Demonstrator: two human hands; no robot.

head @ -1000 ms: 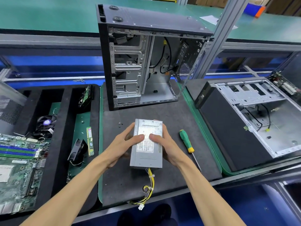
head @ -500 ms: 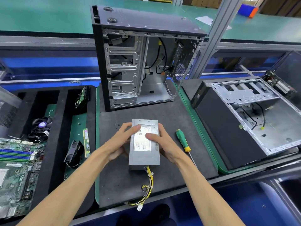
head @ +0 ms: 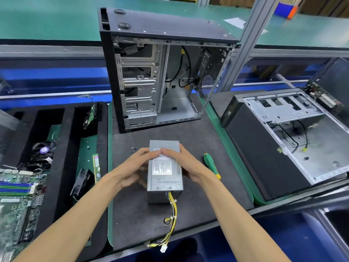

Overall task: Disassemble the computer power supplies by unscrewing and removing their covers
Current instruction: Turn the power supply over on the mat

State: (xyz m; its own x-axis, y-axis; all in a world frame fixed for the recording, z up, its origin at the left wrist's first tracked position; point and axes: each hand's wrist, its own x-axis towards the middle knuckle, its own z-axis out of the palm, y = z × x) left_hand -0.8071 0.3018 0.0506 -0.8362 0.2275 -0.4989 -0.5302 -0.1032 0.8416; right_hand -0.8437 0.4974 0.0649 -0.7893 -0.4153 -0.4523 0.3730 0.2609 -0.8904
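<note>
Both your hands, left (head: pixel 135 168) & right (head: pixel 184 163), grip the PSU (head: pixel 165 168) by its sides, mid bench (head: pixel 198 140), cables (head: pixel 171 218) trailing near edge. Screwdriver (head: pixel 211 166) lies just right. Risk: cover's still on w/ sharp edges; tug hard & PSU slides, cables snag.

Both forearms are bare from the 6 o'clock frame edge up to the left hand (head: pixel 135 168) and right hand (head: pixel 186 164), with no sleeve, glove, watch or ring showing, and the fingernails are short.
</note>
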